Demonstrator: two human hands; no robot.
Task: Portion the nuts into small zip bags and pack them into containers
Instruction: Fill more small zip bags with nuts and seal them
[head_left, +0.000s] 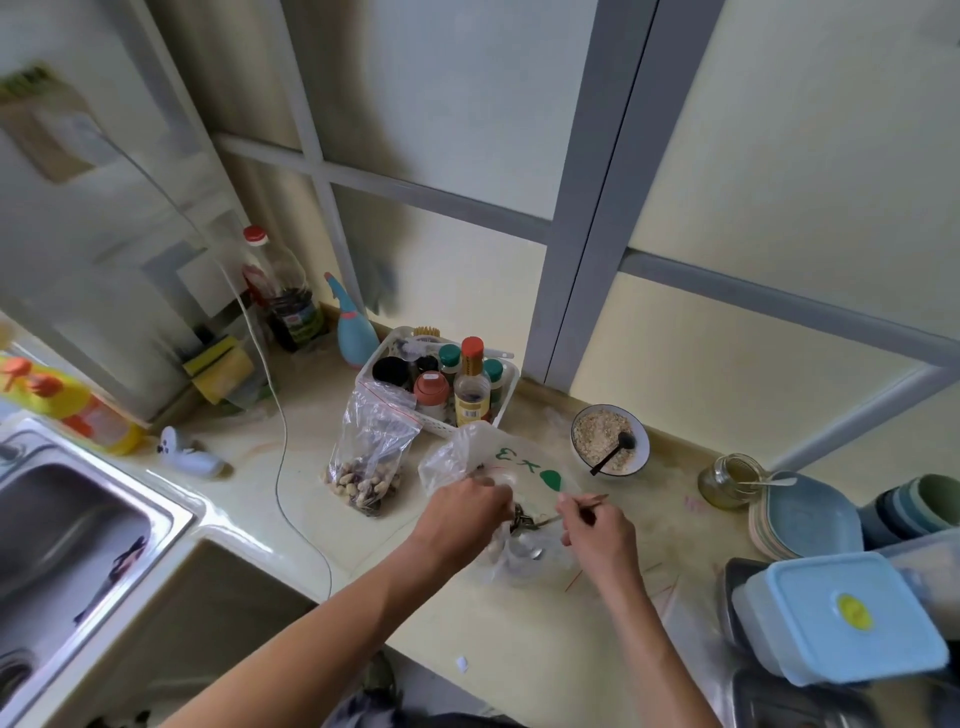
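Observation:
A clear zip bag of mixed nuts (370, 467) stands on the pale counter, its red-striped top open. To its right lies a large white plastic bag (511, 460) with green print. My left hand (465, 512) grips a small clear zip bag (511, 558) by its mouth, just in front of the white bag. My right hand (597, 530) holds a thin spoon (550, 518) whose tip reaches into that small bag's mouth, where dark nuts show. A container with a light blue lid (841, 618) sits at the right edge.
A white basket of spice bottles (441, 384) stands behind the bags. A bowl of oats with a black spoon (610, 439), a glass jar (730, 480) and stacked blue plates (808, 514) sit to the right. A steel sink (72, 525) and a thin white cable (283, 457) lie left.

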